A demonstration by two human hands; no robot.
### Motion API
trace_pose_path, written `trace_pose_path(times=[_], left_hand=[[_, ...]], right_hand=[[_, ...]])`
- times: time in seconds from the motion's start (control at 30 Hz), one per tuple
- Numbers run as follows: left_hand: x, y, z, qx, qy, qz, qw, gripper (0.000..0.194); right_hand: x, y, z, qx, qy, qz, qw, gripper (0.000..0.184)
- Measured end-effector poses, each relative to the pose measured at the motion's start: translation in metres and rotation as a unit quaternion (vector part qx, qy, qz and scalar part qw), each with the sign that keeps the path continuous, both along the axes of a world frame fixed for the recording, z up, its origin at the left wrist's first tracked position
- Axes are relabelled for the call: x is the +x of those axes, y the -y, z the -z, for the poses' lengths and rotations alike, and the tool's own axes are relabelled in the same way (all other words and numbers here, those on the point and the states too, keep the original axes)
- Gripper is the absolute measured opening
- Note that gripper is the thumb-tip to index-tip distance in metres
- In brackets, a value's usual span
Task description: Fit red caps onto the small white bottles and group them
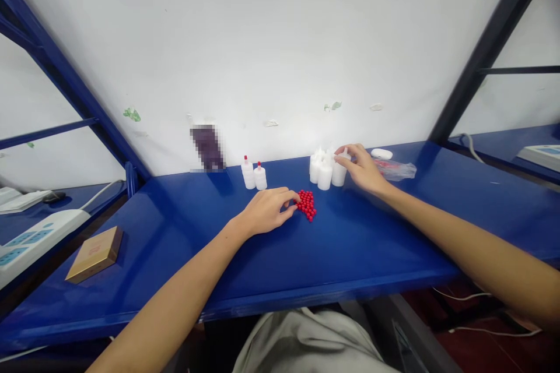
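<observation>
Our left hand [272, 211] is half curled, fingertips at the red caps [307, 206] just to its right; we cannot tell if one is pinched. Our right hand [359, 168] bends round the bottle [339, 176] beneath it, grip unclear. The caps look light, hard and rolly: pinch their sides. The bottle looks light, squeezable: hold its shoulder.

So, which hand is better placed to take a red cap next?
Probably the left hand: it is beside the red caps, while the right hand is at the white bottles.
</observation>
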State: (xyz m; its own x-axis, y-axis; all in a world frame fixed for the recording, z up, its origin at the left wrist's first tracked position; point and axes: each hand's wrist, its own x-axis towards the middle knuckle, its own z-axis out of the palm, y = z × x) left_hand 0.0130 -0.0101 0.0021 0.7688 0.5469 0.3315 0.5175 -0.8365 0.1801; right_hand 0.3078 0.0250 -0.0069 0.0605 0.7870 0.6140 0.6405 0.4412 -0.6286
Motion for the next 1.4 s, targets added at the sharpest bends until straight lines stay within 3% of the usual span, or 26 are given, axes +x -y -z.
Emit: trace_pose_path(times=[0.33,0.5,0.8,0.9,1.0,1.17,1.27,1.4], left_hand=[[0.002,-0.001,0.002,-0.038,-0.02,-0.034,0.999,0.015],[0.001,0.0,0.001,-0.091,0.002,-0.04,0.995,0.013],[0.001,0.004,0.004,-0.111,0.048,-0.069,0.99,0.011],[0.003,0.004,0.005,-0.117,0.095,-0.086,0.985,0.011],[0.005,0.005,0.003,-0.078,0.152,-0.074,0.983,0.012],[0.01,0.011,-0.006,-0.016,0.228,-0.056,0.972,0.012],[0.013,0.015,-0.009,-0.037,0.26,-0.083,0.961,0.014],[0.014,0.017,-0.004,-0.094,0.306,-0.086,0.943,0.018]], right_hand=[[-0.002,0.0,0.002,-0.009,-0.004,-0.019,1.0,0.023],[-0.003,0.006,-0.004,-0.042,-0.003,0.007,0.999,0.009],[-0.033,0.043,-0.007,-0.019,-0.055,-0.127,0.99,0.009],[-0.045,0.054,-0.006,-0.041,-0.088,-0.194,0.976,0.011],[-0.054,0.061,-0.008,-0.123,-0.102,-0.264,0.951,0.01],[-0.058,0.065,-0.012,-0.176,-0.136,-0.302,0.927,0.008],[-0.055,0.063,-0.007,-0.205,-0.161,-0.313,0.913,0.012],[-0.055,0.058,0.0,-0.197,-0.246,-0.374,0.872,0.011]])
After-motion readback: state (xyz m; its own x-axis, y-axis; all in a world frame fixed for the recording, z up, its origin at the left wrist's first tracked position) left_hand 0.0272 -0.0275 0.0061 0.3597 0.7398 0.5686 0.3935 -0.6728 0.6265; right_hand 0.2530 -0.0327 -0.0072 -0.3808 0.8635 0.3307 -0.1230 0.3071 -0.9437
